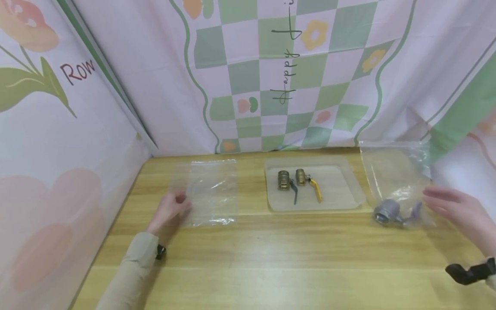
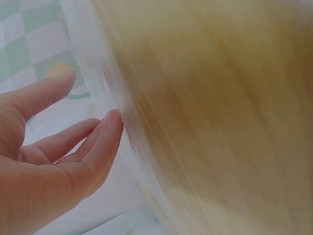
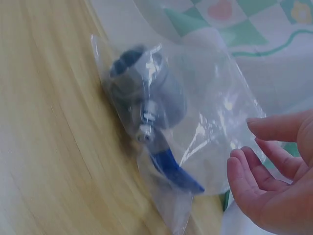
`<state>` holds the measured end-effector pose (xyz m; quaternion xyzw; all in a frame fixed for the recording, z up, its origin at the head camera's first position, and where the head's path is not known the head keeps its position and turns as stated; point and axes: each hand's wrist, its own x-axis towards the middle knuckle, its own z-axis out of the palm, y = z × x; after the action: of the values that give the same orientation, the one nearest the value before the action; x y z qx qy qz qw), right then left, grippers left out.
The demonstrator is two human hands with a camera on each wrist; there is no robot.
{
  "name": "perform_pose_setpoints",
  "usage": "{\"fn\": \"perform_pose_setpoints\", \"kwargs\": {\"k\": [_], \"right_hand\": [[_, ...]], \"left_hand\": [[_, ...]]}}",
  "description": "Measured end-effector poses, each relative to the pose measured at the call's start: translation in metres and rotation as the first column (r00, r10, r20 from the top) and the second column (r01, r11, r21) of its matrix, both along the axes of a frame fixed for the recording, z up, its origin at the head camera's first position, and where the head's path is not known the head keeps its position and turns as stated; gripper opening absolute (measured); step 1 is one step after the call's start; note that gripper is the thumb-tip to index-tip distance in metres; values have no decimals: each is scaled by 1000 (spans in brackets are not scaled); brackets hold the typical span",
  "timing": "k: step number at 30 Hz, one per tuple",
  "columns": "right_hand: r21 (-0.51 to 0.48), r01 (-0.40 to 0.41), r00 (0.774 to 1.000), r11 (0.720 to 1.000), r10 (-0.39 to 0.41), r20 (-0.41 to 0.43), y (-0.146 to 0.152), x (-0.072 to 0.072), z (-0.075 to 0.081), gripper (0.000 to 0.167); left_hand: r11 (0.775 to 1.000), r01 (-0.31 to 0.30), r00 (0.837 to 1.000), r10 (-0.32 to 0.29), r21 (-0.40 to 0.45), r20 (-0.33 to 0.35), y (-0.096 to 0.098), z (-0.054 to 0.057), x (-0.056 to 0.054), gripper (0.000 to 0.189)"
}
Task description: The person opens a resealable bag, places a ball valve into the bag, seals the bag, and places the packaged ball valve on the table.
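A flat clear zip bag [image 1: 211, 193] lies on the table at the left. My left hand [image 1: 170, 211] is at its left edge, with the thumb [image 2: 51, 90] apart from the fingers; whether the fingertips touch the bag cannot be made out. On the right, another clear zip bag [image 1: 395, 172] holds a grey ball valve [image 3: 146, 88] with a blue lever handle [image 3: 176, 171]. Beside that bag's right side is my right hand [image 1: 457, 211], its fingers loosely bent and nothing gripped between them and the thumb.
Between the bags stands a shallow translucent tray [image 1: 341, 202]. In it are a brass ball valve with a dark lever [image 1: 284, 180] and a smaller brass valve with a yellow lever [image 1: 301, 177]. A patterned curtain [image 1: 240, 77] hangs behind the wooden table [image 1: 271, 262].
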<state>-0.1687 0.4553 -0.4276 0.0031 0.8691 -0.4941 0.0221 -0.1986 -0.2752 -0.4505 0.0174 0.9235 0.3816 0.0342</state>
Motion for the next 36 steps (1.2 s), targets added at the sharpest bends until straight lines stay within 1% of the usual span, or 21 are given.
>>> {"fn": "perform_pose_setpoints", "kwargs": {"k": [3, 5, 8, 9, 11, 12, 15, 17, 20, 22, 25, 31, 33, 36], "right_hand": [[144, -22, 999, 989, 27, -32, -10, 2, 6, 30], [205, -38, 997, 978, 51, -57, -18, 3, 8, 28], [208, -72, 992, 976, 91, -85, -32, 2, 9, 29], [205, -82, 991, 975, 102, -88, -37, 2, 9, 29], [216, -101, 991, 971, 118, -69, -49, 2, 10, 32], [233, -110, 991, 966, 125, -51, -55, 2, 11, 35], [249, -149, 988, 957, 157, -13, -74, 3, 15, 45], [234, -168, 985, 958, 172, 3, -88, 3, 17, 47], [182, -206, 978, 961, 207, 16, -109, 3, 19, 45], [130, -235, 972, 963, 233, 33, -124, 3, 20, 44], [85, -287, 958, 954, 283, 46, -146, 4, 22, 44], [45, -384, 923, 922, 382, 45, -191, 7, 27, 43], [30, -413, 910, 910, 411, 55, -206, 9, 28, 43], [-1, -457, 887, 890, 455, 75, -227, 9, 27, 44]], "left_hand": [[1000, -3, 1000, 3, 3, 19, -1, 0, -1, 30], [1000, 4, 999, -4, 13, 32, -1, 0, -3, 29], [1000, 12, 1000, -12, -3, 25, -3, 1, -5, 29], [1000, 25, 999, -25, -7, 21, -3, 2, -6, 29], [999, 39, 999, -39, -20, 16, -4, 3, -7, 28], [998, 45, 999, -45, -37, 4, -5, 3, -8, 29], [997, 59, 998, -59, -47, 5, -5, 4, -11, 32], [996, 64, 998, -63, -58, 12, -6, 4, -13, 35], [995, 62, 998, -60, -79, 34, -6, 5, -16, 41], [993, 64, 997, -59, -97, 55, -6, 7, -19, 43], [990, 66, 996, -58, -124, 72, -6, 9, -24, 44], [991, 61, 995, -52, -115, 85, -7, 9, -34, 45], [993, 56, 994, -46, -107, 98, -7, 9, -37, 49], [994, 44, 993, -33, -104, 111, -8, 9, -43, 52]]}}
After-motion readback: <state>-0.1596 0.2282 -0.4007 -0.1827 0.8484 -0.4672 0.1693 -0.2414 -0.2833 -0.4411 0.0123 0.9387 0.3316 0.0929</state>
